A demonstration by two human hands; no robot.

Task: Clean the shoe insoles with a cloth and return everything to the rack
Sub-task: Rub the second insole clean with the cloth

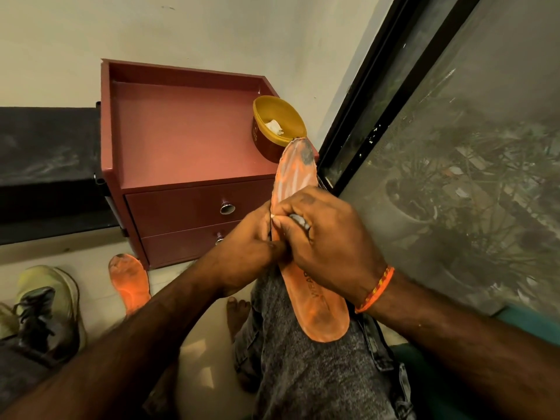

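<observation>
Your hands: left hand (251, 237) grips the insole (303, 247) edge on your knee; right hand (321, 234) presses a small cloth (298, 221) onto it.
Done: toe remains dirty.
Left: second insole (130, 283) and shoe (45, 310) lie on the floor.

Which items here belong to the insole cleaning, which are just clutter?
Job: held insole, left hand, right hand, cloth, floor insole, shoe.
Lying about: yellow tub, red drawer unit, potted plant.
</observation>
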